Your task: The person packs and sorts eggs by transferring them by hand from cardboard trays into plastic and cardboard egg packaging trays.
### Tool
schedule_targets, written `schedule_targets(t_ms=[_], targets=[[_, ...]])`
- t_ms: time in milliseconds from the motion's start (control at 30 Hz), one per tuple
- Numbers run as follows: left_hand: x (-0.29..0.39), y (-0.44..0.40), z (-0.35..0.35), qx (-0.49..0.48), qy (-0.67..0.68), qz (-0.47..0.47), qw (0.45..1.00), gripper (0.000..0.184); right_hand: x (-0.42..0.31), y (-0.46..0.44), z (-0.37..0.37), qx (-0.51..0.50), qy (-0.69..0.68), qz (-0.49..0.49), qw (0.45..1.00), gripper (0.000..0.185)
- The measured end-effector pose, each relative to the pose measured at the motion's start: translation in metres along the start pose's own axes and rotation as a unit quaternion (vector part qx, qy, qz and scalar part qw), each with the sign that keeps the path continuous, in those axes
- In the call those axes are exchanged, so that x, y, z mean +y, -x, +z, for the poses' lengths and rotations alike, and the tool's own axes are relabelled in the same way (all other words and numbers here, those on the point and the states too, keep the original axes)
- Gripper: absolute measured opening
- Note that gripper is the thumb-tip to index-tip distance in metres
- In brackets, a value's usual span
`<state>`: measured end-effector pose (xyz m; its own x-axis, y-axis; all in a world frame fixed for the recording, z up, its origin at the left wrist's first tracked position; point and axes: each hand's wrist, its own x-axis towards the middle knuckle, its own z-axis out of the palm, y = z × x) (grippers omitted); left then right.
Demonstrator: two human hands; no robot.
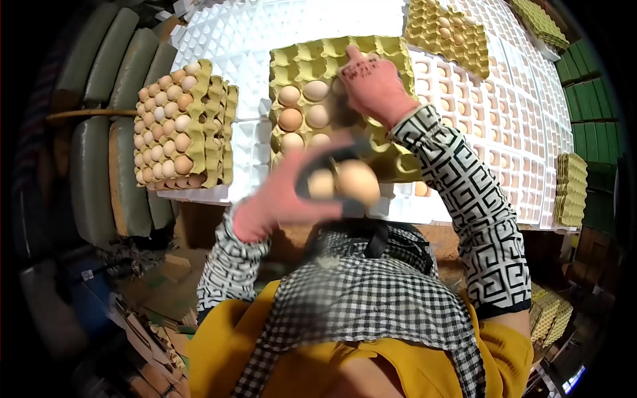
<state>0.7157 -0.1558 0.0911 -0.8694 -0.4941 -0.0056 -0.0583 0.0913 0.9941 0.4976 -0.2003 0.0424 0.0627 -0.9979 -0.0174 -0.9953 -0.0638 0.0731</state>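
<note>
My left hand (285, 189), in a pink glove with dark grip faces and blurred by motion, curls round two eggs (358, 182) above the front edge of a yellow-green egg tray (292, 56). Several brown and cream eggs (290, 119) sit in the tray's left cells. Over the tray's middle, my right hand (375, 86), also in a pink glove, points one finger toward the far side. Its other fingers bend down beside a partly covered egg, and whatever they hold is hidden. Dark writing marks the back of this glove.
At left stands a stack of filled egg trays (166, 126), near grey padded rolls (126, 159). White plastic trays (225, 40) cover the table, those at right filled with eggs (491, 132). Another pulp tray (446, 36) lies at the back right, and green crates (590, 139) line the right side.
</note>
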Motion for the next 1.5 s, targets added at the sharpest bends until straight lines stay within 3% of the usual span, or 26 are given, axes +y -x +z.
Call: schedule_targets(t_ms=[67,100,233,300,367,400,500,567,633,667,700,733,767,833,867,967,1067,1100,1167,1233,1267,1300,1367,1400,1467,1500], targets=[[-0.017,0.018,0.034,-0.06,-0.069,-0.005,0.996,0.067,0.005,0.001,-0.01,-0.006,-0.102,-0.021,0.995,0.035],[-0.028,0.019,0.056,-0.076,-0.139,-0.007,0.987,0.065,0.01,0.012,-0.012,0.059,-0.167,-0.013,0.984,0.035],[-0.126,0.025,0.138,0.1,-0.328,-0.073,0.937,0.045,0.054,0.127,-0.011,0.255,-0.354,0.003,0.9,0.042],[-0.161,0.018,0.157,0.055,-0.305,-0.183,0.933,0.035,0.057,0.213,0.014,0.218,-0.592,0.15,0.761,0.053],[-0.166,0.007,0.168,0.037,-0.356,-0.293,0.886,0.042,0.039,0.275,0.058,0.19,-0.727,0.254,0.609,0.058],[-0.168,0.004,0.173,0.024,-0.383,-0.346,0.856,0.046,0.031,0.296,0.088,0.137,-0.706,0.273,0.639,0.059],[-0.202,0.034,0.177,0.337,-0.319,-0.206,0.861,0.034,0.006,0.308,0.133,0.035,-0.556,0.269,0.786,0.059],[-0.225,0.043,0.181,0.406,-0.365,-0.105,0.831,0.03,0.002,0.313,0.161,0.004,-0.426,0.244,0.871,0.06],[-0.217,0.044,0.174,0.296,-0.42,-0.094,0.853,0.027,0.008,0.32,0.151,0.069,-0.454,0.229,0.858,0.062],[-0.219,0.037,0.164,0.227,-0.478,0.074,0.845,0.036,0.017,0.329,0.144,0.061,-0.506,0.251,0.823,0.06],[-0.221,0.036,0.162,0.222,-0.492,0.069,0.839,0.035,0.029,0.337,0.136,0.053,-0.555,0.27,0.785,0.058],[-0.225,0.036,0.161,0.218,-0.505,0.064,0.833,0.035,0.038,0.34,0.149,0.147,-0.512,0.232,0.814,0.056],[-0.229,0.038,0.161,0.217,-0.519,0.057,0.825,0.035,0.048,0.35,0.158,0.106,-0.581,0.273,0.759,0.054],[-0.22,0.048,0.173,0.211,-0.448,-0.164,0.853,0.034,0.063,0.348,0.189,0.201,-0.45,0.162,0.855,0.051],[-0.211,0.053,0.176,0.207,-0.404,-0.27,0.849,0.034,0.067,0.351,0.209,0.159,-0.379,0.153,0.899,0.048],[-0.165,0.064,0.158,0.273,-0.474,0.09,0.833,0.036,0.071,0.349,0.209,0.161,-0.36,0.18,0.901,0.05],[-0.122,0.08,0.116,0.386,-0.479,0.119,0.779,0.044,0.07,0.317,0.147,0.221,-0.517,0.202,0.802,0.05],[-0.113,0.08,0.099,0.442,-0.466,0.106,0.759,0.047,0.068,0.295,0.128,0.241,-0.628,0.208,0.71,0.046],[-0.08,0.054,0.056,0.536,-0.324,0.051,0.778,0.039,0.071,0.246,0.098,0.248,-0.698,0.221,0.634,0.041],[-0.129,0.055,-0.013,0.534,-0.076,-0.019,0.842,0.034,0.088,0.201,0.103,0.155,-0.831,0.235,0.481,0.044],[-0.119,0.046,-0.018,0.474,0.01,-0.039,0.88,0.036,0.09,0.175,0.106,0.089,-0.84,0.287,0.451,0.046],[-0.163,0.054,-0.05,0.329,-0.261,-0.047,0.906,0.043,0.09,0.154,0.114,0.023,-0.845,0.336,0.416,0.048],[-0.169,0.045,-0.062,0.293,-0.251,-0.092,0.918,0.044,0.097,0.133,0.214,0.003,-0.74,0.131,0.659,0.052],[-0.17,0.037,-0.061,0.284,-0.224,-0.113,0.926,0.044,0.092,0.133,0.199,-0.004,-0.759,0.149,0.634,0.051],[-0.171,0.029,-0.064,0.266,-0.183,-0.138,0.937,0.044,0.084,0.146,0.19,0.069,-0.568,0.098,0.814,0.056],[-0.174,0.029,-0.068,0.259,-0.165,-0.145,0.94,0.044,0.081,0.144,0.19,0.087,-0.587,0.099,0.799,0.057]])
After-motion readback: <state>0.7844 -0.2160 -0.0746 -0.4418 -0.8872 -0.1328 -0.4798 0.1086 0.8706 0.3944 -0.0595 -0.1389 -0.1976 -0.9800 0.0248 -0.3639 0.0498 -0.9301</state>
